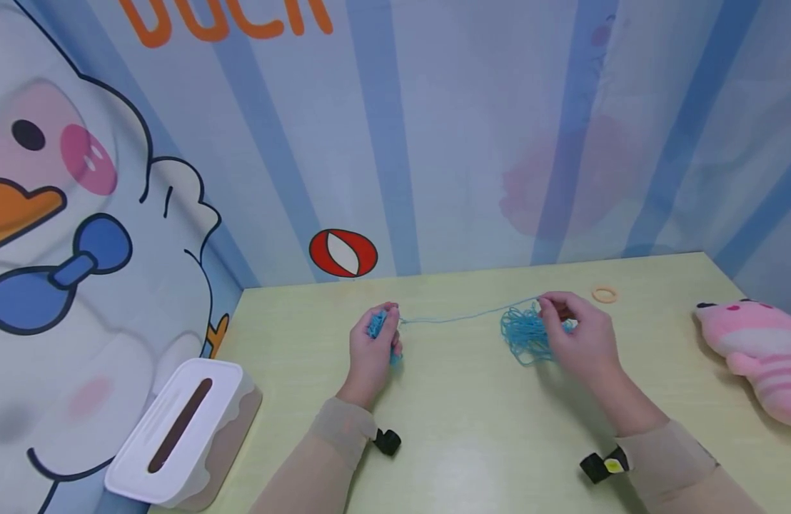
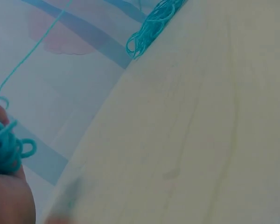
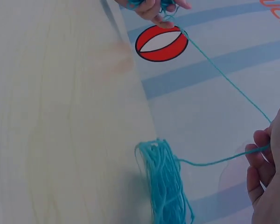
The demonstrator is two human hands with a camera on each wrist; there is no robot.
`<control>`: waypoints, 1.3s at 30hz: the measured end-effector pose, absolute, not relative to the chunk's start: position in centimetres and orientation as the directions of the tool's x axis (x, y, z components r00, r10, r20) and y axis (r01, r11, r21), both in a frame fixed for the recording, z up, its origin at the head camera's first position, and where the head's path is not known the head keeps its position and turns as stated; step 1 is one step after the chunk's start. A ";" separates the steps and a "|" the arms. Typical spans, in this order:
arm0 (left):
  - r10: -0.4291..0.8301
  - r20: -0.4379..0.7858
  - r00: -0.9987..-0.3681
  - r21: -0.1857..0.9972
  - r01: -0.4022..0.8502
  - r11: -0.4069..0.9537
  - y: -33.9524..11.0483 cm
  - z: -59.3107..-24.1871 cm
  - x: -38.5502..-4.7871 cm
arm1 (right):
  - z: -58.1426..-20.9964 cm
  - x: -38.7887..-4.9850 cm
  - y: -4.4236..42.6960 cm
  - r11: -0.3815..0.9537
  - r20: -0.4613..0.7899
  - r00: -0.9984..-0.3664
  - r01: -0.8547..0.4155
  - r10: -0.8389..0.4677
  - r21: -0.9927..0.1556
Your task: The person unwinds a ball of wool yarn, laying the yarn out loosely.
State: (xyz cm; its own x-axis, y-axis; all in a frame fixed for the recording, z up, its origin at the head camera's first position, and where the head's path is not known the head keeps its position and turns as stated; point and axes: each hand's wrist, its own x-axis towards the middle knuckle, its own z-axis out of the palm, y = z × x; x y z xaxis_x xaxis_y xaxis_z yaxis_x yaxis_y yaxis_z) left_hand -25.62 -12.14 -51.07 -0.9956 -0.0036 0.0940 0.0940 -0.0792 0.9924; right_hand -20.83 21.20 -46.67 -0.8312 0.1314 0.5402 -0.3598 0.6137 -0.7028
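Yarn (image 1: 524,334) is turquoise, thin, and gathered in two masses — one loose bundle (image 3: 163,186) with many long loops, and one smaller wad (image 2: 4,147), more tightly packed. The bundle lies on the table (image 1: 460,414), toward the back and beside the right hand (image 1: 585,339), which hides a part of it. The wad is in the left hand (image 1: 373,350), whose fingers are curled around it; a little yarn comes out below. One strand (image 3: 224,77) goes from the wad to the right hand, almost straight, and from there it continues down to the bundle. The right hand pinches this strand between thumb and finger, above the table.

One container is seen — a box (image 1: 177,428) with white lid and beige sides, at the table's left. Its long slot is dark brown; what is inside, I cannot tell.

Further there are one small pale-orange ring (image 1: 605,294), behind the right hand, and one pink plush toy (image 1: 764,350) at the right. Each wrist bears one small black device.
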 end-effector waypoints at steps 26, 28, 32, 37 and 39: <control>-0.014 0.085 -0.996 0.965 0.086 -0.249 -12.0 -50.7 -25.3 | -49.8 -21.5 27.5 0.802 0.201 -0.969 -0.002 0.147 -0.597; -0.009 0.087 -0.996 0.965 0.087 -0.247 -12.0 -50.7 -25.3 | -49.6 -21.5 26.7 0.789 0.247 -0.954 -0.016 0.173 -0.614; 0.010 0.099 -0.995 0.968 0.094 -0.234 -11.9 -50.8 -25.3 | -49.0 -21.3 24.1 0.741 0.410 -0.888 -0.131 0.208 -0.659; 0.035 0.117 -0.993 0.965 0.105 -0.241 -11.9 -50.8 -25.4 | -48.8 -21.5 19.0 0.693 0.598 -0.798 -0.391 0.072 -0.605; 0.039 0.118 -0.992 0.967 0.105 -0.234 -11.9 -50.9 -25.4 | -48.8 -21.5 16.8 0.675 0.586 -0.809 -0.452 -0.035 -0.583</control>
State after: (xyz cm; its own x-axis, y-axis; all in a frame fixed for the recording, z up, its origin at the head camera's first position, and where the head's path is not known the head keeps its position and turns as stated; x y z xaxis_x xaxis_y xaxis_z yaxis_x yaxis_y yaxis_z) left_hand -25.41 -11.92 -50.87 -0.9923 0.0392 0.1177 0.1054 -0.2336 0.9666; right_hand -21.54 16.83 -48.81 -0.8092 -0.0354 0.5865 -0.4522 0.6749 -0.5831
